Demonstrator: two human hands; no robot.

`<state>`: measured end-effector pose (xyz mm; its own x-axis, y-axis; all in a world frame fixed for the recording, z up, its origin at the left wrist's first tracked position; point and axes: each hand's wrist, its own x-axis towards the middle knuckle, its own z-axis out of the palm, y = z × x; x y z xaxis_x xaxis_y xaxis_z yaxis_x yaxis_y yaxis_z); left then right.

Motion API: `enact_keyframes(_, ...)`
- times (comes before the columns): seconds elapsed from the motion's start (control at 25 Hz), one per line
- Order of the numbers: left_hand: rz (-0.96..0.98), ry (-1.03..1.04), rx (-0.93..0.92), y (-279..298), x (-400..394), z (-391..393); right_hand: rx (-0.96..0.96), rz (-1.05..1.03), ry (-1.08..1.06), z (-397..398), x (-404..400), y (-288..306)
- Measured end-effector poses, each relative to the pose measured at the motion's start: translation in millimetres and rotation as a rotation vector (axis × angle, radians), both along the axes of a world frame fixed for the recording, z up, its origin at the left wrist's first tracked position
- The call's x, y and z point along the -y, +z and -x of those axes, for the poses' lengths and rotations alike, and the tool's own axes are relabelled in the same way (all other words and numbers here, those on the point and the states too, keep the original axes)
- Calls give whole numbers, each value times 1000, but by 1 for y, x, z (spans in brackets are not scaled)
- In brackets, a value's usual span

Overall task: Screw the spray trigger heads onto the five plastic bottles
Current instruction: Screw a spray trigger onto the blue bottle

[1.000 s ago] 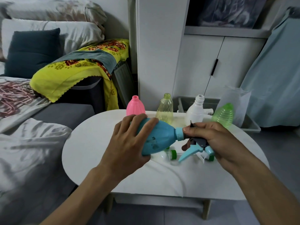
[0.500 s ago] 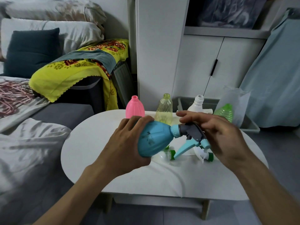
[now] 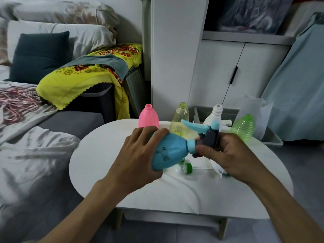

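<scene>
- A person's left hand [image 3: 140, 153] wraps around the body of a blue bottle [image 3: 171, 151], holding it on its side above a white table [image 3: 105, 155].
- The right hand [image 3: 226, 155] pinches the dark collar of a spray head [image 3: 206, 133] seated on the bottle's neck, its blue trigger pointing up and away.
- The step looks like twisting this first head tight; how far the thread has caught cannot be told.
- Four more bottles stand open-necked at the table's far edge: pink [image 3: 148, 117], clear yellow [image 3: 180, 120], white [image 3: 214, 116] and green [image 3: 242, 128].
- More spray heads [image 3: 187, 168], with green collars, lie on the table under the hands.
- Next likely needs a fresh pinch and another turn, with the bottle kept from spinning.
</scene>
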<state>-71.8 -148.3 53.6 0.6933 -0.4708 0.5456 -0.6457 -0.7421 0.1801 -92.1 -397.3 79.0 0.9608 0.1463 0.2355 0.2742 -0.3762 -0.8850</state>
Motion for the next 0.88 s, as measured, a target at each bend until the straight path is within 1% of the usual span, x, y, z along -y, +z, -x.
enact_keyframes(0.08,-23,63,93,0,4,2,-45,-69,-50,-1,-7,-1)
enact_keyframes(0.16,-39,105,170,-2,9,3,-138,-225,-156,-1,-14,0)
enact_keyframes(0.2,-39,119,193,-2,11,3,-191,-306,-216,-1,-18,0)
enact_keyframes(0.28,-29,140,204,-3,15,4,-274,-384,-270,-2,-26,-3)
enact_keyframes(0.36,3,158,165,-5,19,5,-331,-470,-210,-3,-36,-6)
enact_keyframes(0.44,82,161,90,-6,25,7,-357,-607,-80,-2,-42,-8)
enact_keyframes(0.56,276,73,-63,-7,31,8,-313,-809,95,0,-41,-5)
enact_keyframes(0.64,374,27,-153,-6,32,10,-267,-845,160,0,-41,-4)
enact_keyframes(0.76,453,5,-217,-5,31,11,-184,-829,112,-1,-46,-8)
enact_keyframes(0.88,450,-15,-233,-5,30,13,-113,-858,37,-1,-54,-13)
